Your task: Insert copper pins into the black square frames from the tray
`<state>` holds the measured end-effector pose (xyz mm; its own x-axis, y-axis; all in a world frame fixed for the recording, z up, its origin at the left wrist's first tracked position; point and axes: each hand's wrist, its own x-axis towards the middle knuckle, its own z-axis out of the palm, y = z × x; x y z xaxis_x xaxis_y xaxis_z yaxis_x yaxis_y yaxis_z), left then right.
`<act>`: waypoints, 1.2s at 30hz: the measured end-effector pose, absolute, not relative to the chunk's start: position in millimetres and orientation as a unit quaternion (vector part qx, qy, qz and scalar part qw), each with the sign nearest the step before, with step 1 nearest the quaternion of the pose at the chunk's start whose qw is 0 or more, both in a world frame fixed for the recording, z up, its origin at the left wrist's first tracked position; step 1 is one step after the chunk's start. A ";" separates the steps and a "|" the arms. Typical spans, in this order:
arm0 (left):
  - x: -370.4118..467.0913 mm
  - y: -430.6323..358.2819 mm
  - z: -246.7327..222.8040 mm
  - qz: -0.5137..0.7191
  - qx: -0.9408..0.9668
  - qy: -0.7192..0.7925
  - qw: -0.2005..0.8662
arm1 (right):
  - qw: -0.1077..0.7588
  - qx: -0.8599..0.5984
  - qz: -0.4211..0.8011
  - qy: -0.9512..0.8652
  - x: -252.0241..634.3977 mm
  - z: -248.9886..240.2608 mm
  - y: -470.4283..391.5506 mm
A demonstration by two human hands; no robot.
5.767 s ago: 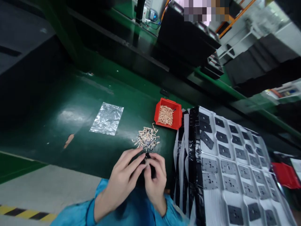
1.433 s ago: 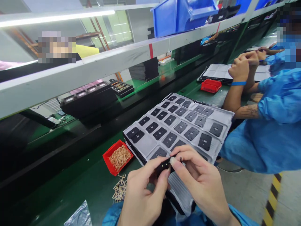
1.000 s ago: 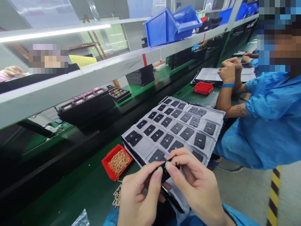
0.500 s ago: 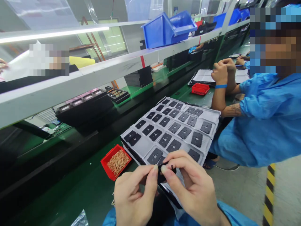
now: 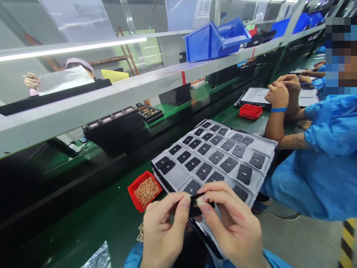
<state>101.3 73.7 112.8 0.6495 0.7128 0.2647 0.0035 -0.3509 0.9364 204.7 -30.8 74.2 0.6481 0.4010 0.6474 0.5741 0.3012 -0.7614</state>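
Observation:
Between my fingertips is a small black plate (image 5: 194, 209), held above the near edge of a tray. My left hand (image 5: 166, 227) pinches its left side with thumb and forefinger. On its right side, my right hand (image 5: 232, 223) grips it, the thumb pressed near its top; fingers cover much of the plate. The white tray (image 5: 178, 175) holds several flat black plates with small holes, lying in rows of compartments. Left of the tray stands a red bin (image 5: 134, 198) full of small copper-coloured parts (image 5: 147, 191).
More copper-coloured parts (image 5: 140, 232) lie beside my left hand, and a silvery bag (image 5: 99, 257) at the bottom left. A co-worker's hands (image 5: 281, 89) are at the right, near another red bin (image 5: 250, 111). Blue bins (image 5: 214, 41) sit on the shelf (image 5: 156, 78).
The view has shifted, so the tray, bins and shelf appear further right. Both my hands keep hold of the black plate. Across the shelf, a person's head and raised white sheet show more fully.

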 end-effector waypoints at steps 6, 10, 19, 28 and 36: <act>97.4 73.6 118.8 0.270 0.649 0.231 0.673 | 0.688 -0.588 -0.077 -0.418 205.4 75.7 -29.1; 97.7 72.4 118.5 0.277 0.644 0.239 0.672 | 0.684 -0.593 -0.079 -0.417 203.2 78.9 -32.4; 98.5 70.2 116.8 0.273 0.693 0.265 0.612 | 0.677 -0.600 -0.079 -0.419 202.5 85.2 -35.5; 102.6 61.8 106.6 0.330 0.738 0.260 0.529 | 0.656 -0.612 -0.092 -0.432 203.3 90.8 -41.0; 102.4 63.6 97.7 0.359 0.776 0.209 0.474 | 0.622 -0.628 -0.114 -0.454 201.4 90.1 -45.8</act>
